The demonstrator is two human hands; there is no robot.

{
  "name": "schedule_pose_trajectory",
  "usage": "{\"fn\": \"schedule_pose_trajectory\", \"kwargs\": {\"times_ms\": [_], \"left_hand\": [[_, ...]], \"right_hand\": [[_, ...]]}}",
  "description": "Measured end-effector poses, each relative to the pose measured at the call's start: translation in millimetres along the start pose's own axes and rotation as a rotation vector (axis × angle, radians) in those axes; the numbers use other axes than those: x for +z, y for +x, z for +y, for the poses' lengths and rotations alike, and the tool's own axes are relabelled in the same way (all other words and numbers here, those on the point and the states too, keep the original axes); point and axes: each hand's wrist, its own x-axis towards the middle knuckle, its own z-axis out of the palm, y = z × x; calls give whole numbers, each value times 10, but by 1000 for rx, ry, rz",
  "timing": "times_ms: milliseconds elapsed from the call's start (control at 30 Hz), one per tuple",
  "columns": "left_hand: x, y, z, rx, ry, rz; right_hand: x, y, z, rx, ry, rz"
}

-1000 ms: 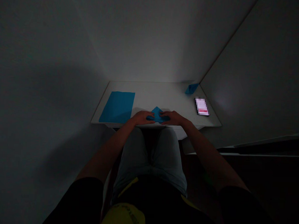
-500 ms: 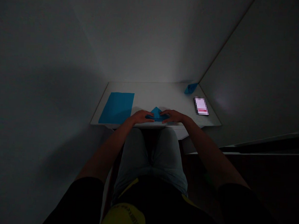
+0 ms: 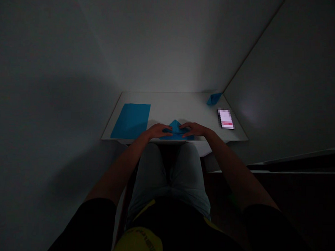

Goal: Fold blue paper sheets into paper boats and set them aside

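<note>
A partly folded blue paper [image 3: 175,126] lies at the front edge of the white table [image 3: 171,103], its peak pointing away from me and a flat strip along its near side. My left hand [image 3: 159,131] rests on its left part, thumb and fingers spread apart on the paper. From the right, my right hand [image 3: 194,130] lies on the paper in the same way, fingertips beside the peak and thumb on the near strip. Both hands press the paper against the tabletop.
A flat blue sheet [image 3: 131,120] lies at the table's left. At the back right corner stands a folded blue paper piece [image 3: 214,99]. A phone with a lit screen [image 3: 225,119] lies in front of it. Walls border the table behind and at the right.
The near strip of the folded paper now spreads wider and closer to the table's front edge, showing below both hands. My hands have barely moved.
</note>
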Motion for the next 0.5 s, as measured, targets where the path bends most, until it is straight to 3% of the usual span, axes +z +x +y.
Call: {"fn": "schedule_pose_trajectory", "kwargs": {"times_ms": [200, 500], "left_hand": [[-45, 19, 104, -65, 162, -52], [19, -19, 311, -109, 368, 79]], "right_hand": [[-7, 24, -24, 25, 8, -38], [144, 61, 43, -40, -184, 150]]}}
